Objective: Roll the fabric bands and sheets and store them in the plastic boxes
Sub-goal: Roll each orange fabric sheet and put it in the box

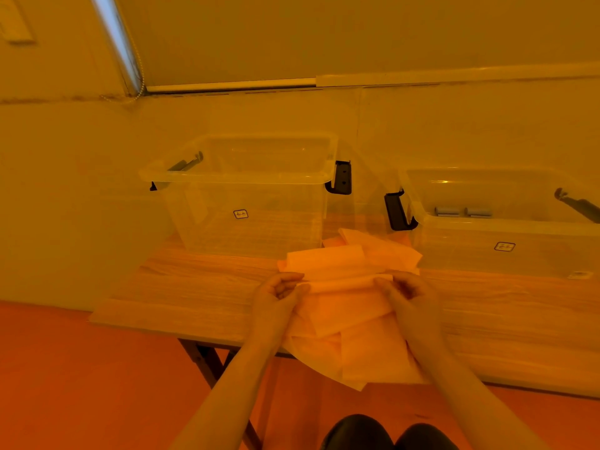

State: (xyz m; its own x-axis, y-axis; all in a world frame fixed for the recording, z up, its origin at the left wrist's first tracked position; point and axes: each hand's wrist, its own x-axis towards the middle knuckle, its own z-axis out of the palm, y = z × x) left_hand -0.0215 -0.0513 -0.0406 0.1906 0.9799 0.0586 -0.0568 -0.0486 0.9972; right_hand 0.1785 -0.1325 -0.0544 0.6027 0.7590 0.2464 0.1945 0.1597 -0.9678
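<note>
A pile of pale fabric sheets lies on the wooden table, hanging over its near edge. My left hand pinches the left end of the top sheet's far edge. My right hand pinches the right end of that same edge, which looks curled into the start of a roll. More sheets lie behind, between two clear plastic boxes. The left box looks empty. The right box holds two small grey rolls.
Both boxes have black latch handles sticking out into the gap between them. The table stands against a wall, with its folding leg below the left front edge. My knees show at the bottom over an orange floor.
</note>
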